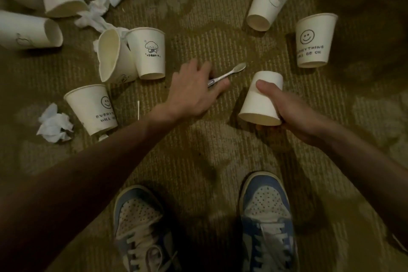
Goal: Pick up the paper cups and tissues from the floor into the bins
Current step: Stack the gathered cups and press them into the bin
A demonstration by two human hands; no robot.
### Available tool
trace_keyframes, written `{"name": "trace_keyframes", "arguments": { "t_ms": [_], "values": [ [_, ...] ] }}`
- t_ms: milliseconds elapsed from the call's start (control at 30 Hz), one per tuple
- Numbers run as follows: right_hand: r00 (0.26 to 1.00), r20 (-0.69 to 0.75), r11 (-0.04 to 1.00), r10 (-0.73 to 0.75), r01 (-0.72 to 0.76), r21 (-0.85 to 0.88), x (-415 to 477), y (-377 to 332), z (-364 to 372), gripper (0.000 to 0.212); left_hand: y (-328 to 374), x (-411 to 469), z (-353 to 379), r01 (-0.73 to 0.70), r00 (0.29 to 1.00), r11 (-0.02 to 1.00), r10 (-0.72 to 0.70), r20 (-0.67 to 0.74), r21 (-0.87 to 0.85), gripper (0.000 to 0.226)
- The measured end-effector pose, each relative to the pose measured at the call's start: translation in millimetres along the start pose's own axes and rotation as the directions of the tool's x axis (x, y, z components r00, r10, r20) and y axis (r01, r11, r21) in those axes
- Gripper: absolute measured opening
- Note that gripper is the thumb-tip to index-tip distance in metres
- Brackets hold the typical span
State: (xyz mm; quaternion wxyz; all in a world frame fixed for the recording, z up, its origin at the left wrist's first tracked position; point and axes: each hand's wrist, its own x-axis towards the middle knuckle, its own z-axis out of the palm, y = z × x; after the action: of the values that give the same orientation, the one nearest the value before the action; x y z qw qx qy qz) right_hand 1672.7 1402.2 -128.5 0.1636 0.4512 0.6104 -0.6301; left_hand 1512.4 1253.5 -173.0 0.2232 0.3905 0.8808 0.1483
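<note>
Now your right hand [293, 108] grips one white paper cup [262, 99]; your left hand [192, 90] pinches one thin white toothbrush [229, 74].

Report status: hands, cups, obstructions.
Left hand holding toothbrush. Right hand gripping plain paper cup. Other cups, tissues lie scattered on carpet.

A plain white paper cup [262, 99] lies sideways in the right fingers [268, 88], mouth toward the viewer. A smiley-printed cup [314, 41] lies beyond them. A crumpled white tissue [55, 122] lies well left of the left fingers [198, 68].
</note>
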Motion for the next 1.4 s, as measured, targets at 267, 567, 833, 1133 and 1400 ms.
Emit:
{"name": "trace_keyframes", "arguments": {
  "t_ms": [267,567,833,1133,1400],
  "values": [
    [0.999,0.042,0.995,-0.006,0.002,0.099,1,-16,27,0.046,4,-22,5,-0.010,1.000,1.000,0.011,0.028,-0.018,0.019],
    [0.965,0.254,0.996,-0.070,0.054,0.072,-4,-42,82,0.053,-48,-104,-4,0.263,0.891,0.792,-0.418,-0.176,-0.550,0.022],
    [0.941,0.326,0.995,-0.094,0.103,-0.012,-6,-49,109,0.052,-76,-114,-6,0.410,0.778,0.820,-0.543,-0.316,-0.400,0.027],
    [0.941,0.333,0.996,-0.054,0.074,-0.046,-13,-43,111,0.055,-74,-123,-11,0.354,0.899,0.892,-0.408,-0.163,-0.279,0.013],
    [0.898,0.436,0.997,-0.055,0.076,-0.032,-26,-45,124,0.060,-71,-187,-29,0.391,0.885,0.410,-0.413,0.214,-0.824,0.021]
  ]
}}
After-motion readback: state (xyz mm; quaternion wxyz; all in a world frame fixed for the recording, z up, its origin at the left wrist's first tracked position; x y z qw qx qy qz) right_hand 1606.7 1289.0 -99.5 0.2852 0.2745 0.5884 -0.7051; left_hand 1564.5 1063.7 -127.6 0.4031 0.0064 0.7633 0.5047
